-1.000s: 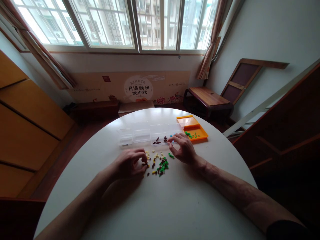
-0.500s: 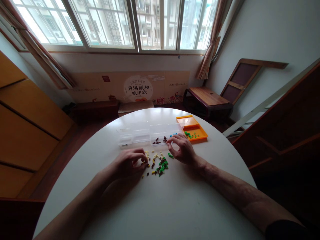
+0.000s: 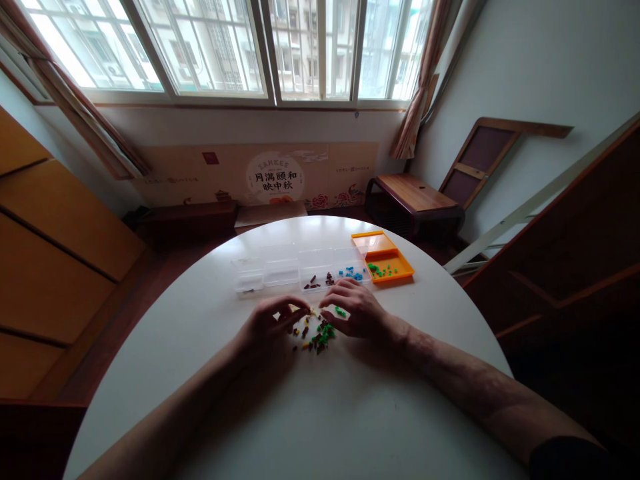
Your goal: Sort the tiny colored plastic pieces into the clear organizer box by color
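On the white table, small toy building bricks lie in a loose pile: green bricks (image 3: pixel 326 331), dark brown bricks (image 3: pixel 305 331) and a few cream and yellow ones. My left hand (image 3: pixel 273 319) is over the pile's left edge, thumb and forefinger curled together at the tips; anything between them is too small to make out. Facing it from the right, my right hand (image 3: pixel 356 308) has its thumb and forefinger apart, near a cream brick (image 3: pixel 314 311). A small green cluster (image 3: pixel 341 311) lies close to its fingers.
Behind the hands stands a clear plastic box (image 3: pixel 280 272), holding brown bricks (image 3: pixel 313 283) and blue bricks (image 3: pixel 352 273) in its right part. An orange tray (image 3: pixel 411 272) with small green pieces adjoins it. Beyond the round table (image 3: pixel 320 413) is a wooden stool (image 3: pixel 417 192).
My left hand has moved right and slightly away from me, toward the pile's upper part. My right hand has shifted left and nearer, uncovering the blue bricks. The fingertips are now close together.
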### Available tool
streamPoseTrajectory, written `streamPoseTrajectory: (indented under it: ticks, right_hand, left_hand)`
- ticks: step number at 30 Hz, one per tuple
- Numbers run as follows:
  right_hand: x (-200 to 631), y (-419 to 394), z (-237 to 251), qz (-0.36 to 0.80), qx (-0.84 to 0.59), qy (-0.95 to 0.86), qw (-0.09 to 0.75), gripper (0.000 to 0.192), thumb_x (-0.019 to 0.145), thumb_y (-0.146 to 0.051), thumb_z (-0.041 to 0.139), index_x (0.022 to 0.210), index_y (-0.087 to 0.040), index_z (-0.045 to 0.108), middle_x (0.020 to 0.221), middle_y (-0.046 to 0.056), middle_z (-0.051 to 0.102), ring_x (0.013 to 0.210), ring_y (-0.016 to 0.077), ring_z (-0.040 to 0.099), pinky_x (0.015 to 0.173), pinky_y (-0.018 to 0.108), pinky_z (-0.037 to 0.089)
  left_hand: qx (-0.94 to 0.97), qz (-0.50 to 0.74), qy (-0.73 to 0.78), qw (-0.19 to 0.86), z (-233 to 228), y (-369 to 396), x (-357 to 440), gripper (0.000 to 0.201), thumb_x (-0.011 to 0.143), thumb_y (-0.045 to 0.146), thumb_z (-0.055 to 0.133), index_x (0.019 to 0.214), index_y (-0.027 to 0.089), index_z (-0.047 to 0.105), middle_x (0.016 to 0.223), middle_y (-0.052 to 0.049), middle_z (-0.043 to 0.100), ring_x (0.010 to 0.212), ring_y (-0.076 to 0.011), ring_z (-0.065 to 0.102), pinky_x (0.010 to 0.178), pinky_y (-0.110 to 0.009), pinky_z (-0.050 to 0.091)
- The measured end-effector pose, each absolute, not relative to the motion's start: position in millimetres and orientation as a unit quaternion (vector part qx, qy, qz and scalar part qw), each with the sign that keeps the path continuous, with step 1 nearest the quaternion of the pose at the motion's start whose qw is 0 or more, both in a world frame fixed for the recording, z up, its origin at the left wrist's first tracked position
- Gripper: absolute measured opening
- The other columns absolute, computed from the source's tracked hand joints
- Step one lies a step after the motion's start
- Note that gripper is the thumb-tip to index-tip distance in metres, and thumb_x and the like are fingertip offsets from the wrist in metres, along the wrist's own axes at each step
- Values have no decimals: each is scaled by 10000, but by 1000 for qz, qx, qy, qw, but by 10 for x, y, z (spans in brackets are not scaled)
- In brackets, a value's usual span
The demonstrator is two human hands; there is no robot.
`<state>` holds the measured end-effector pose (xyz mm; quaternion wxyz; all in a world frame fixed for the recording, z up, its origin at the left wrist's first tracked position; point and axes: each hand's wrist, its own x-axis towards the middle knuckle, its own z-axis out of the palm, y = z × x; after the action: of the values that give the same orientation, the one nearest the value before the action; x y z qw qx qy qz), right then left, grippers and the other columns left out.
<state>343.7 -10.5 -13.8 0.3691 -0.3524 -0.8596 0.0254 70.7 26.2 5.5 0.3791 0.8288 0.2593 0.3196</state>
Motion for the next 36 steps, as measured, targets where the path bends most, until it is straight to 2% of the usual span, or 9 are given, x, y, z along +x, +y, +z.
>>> streamPoseTrajectory:
  ticks: [6,14,23,27,32,36]
  right_hand:
    - [3432,-75,-178,16,-306,-878,369,118,1058,-372,722,1066,-256,738,960,35,789,925,219,701,948,385,542]
    - [3412,-65,-160,20,-278,-880,384,80,1084,-318,700,1080,-246,733,958,33,787,902,202,703,924,374,546]
    - [3410,-80,-133,35,-260,-875,407,24,1042,-265,716,1037,-245,705,924,24,772,891,199,710,906,362,561]
    - [3425,-61,-153,9,-303,-848,435,31,1015,-225,713,1009,-247,693,921,25,767,903,206,704,931,381,548]
    - [3480,9,-185,-28,-426,-770,475,62,1012,-203,700,971,-249,713,878,15,746,882,216,678,936,402,512]
    - [3531,47,-204,-44,-498,-727,471,25,1030,-248,712,1032,-254,737,911,26,759,933,251,668,1005,443,486]
  left_hand:
    - [834,339,244,361,-43,253,782,214,1022,364,768,1013,151,784,804,-37,768,626,-96,606,611,-194,481]
    - [835,331,231,373,-64,263,765,168,998,321,797,991,154,786,833,-48,792,658,-104,639,629,-192,510]
    - [846,333,217,355,4,231,802,140,988,298,804,983,160,789,877,-51,803,662,-99,640,612,-190,501]
    - [869,337,204,300,35,313,710,114,1002,274,783,976,163,782,937,-72,807,704,-113,681,651,-217,524]
    - [887,340,214,227,60,458,491,111,1022,253,731,953,177,773,920,-65,798,723,-120,701,645,-210,546]
    - [905,318,225,170,25,550,373,97,1010,249,727,945,198,779,941,-54,804,693,-112,681,675,-216,570]
